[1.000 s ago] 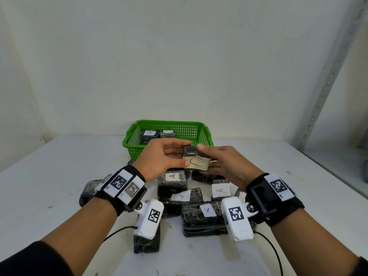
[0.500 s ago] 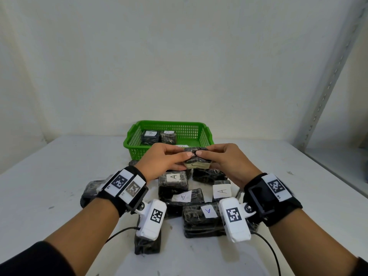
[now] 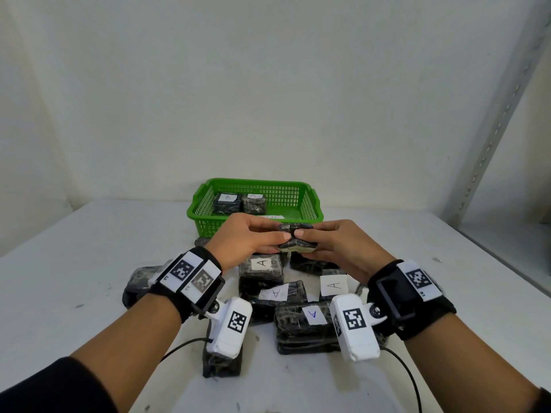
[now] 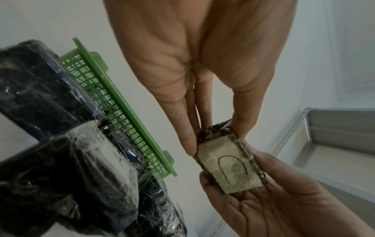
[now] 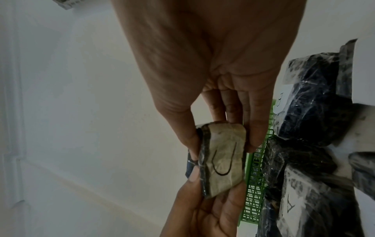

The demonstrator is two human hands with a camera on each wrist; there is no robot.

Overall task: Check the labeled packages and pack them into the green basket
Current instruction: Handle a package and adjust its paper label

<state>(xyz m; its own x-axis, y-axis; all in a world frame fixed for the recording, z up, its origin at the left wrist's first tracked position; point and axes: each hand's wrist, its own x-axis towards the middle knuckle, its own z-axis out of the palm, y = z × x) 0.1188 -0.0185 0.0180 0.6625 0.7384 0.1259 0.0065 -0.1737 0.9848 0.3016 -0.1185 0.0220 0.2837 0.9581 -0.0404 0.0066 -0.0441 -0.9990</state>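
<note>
A small black plastic-wrapped package [image 3: 295, 237] with a yellowish label marked C [image 4: 229, 166] [image 5: 222, 160] is held in the air just in front of the green basket [image 3: 310, 204]. My left hand [image 3: 253, 239] pinches its left end, my right hand [image 3: 334, 244] its right end, thumbs on top. The label faces down and towards me. In the basket stand two wrapped packages, one labelled B [image 3: 227, 201] and one labelled A [image 3: 253, 201], plus a flat white label [image 3: 271, 217].
Several black wrapped packages with A labels [image 3: 262, 265] [image 3: 311, 321] lie piled on the white table [image 3: 74, 248] under and before my hands. One more lies at the left [image 3: 137, 281], another near the front [image 3: 220, 363]. A metal shelf upright [image 3: 492, 138] stands at right.
Both hands have turned the C package so its label, earlier facing me, now faces down, and have moved it slightly towards the basket.
</note>
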